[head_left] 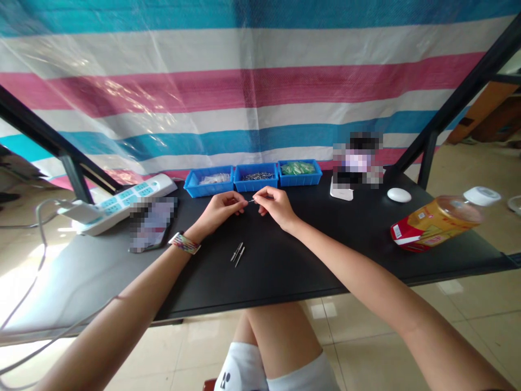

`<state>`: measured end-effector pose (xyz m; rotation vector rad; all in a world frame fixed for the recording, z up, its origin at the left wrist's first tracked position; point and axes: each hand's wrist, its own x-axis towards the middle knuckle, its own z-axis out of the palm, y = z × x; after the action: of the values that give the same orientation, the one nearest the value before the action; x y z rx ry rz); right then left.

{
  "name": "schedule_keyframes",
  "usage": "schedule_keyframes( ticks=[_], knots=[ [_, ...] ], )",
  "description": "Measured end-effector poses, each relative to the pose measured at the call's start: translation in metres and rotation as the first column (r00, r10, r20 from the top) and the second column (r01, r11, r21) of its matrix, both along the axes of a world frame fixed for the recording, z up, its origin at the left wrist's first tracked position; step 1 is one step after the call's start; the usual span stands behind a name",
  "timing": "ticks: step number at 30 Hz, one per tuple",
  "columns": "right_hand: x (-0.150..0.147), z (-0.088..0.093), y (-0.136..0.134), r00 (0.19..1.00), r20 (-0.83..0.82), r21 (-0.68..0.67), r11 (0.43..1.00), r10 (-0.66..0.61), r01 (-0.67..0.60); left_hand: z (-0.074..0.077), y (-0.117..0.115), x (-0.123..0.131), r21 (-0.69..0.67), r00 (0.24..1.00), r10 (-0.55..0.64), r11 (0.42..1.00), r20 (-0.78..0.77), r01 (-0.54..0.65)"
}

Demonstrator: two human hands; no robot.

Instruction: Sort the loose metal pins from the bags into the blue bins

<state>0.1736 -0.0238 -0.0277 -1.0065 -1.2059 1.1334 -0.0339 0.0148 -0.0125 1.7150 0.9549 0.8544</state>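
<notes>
Above the middle of the black table (309,271), my left hand (223,210) and my right hand (274,205) meet almost fingertip to fingertip. Both are closed in a pinch. A thin metal piece (251,201) spans the small gap between them; its ends are hidden by my fingers. Just behind my hands stands a blue bin of small metal parts (257,176). Nearer to me, a few slim, pointed metal pieces (240,257) lie side by side on the tabletop.
Beside the middle bin stand a blue bin with whitish pieces (215,178) and one with green pieces (298,168). A power strip (130,201) and phone (154,225) lie left. A drink bottle (437,222) and white oval object (399,195) are right. A striped sheet (244,92) hangs behind.
</notes>
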Motion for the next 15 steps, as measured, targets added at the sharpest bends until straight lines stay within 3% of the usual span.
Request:
schedule_keyframes(
  ticks=[15],
  knots=[
    [-0.0009,0.0025,-0.0019,0.999,-0.05,0.034,0.999,-0.013,0.014,0.0079,-0.003,-0.001,0.005,0.997,-0.077,0.997,-0.029,0.077]
  ],
)
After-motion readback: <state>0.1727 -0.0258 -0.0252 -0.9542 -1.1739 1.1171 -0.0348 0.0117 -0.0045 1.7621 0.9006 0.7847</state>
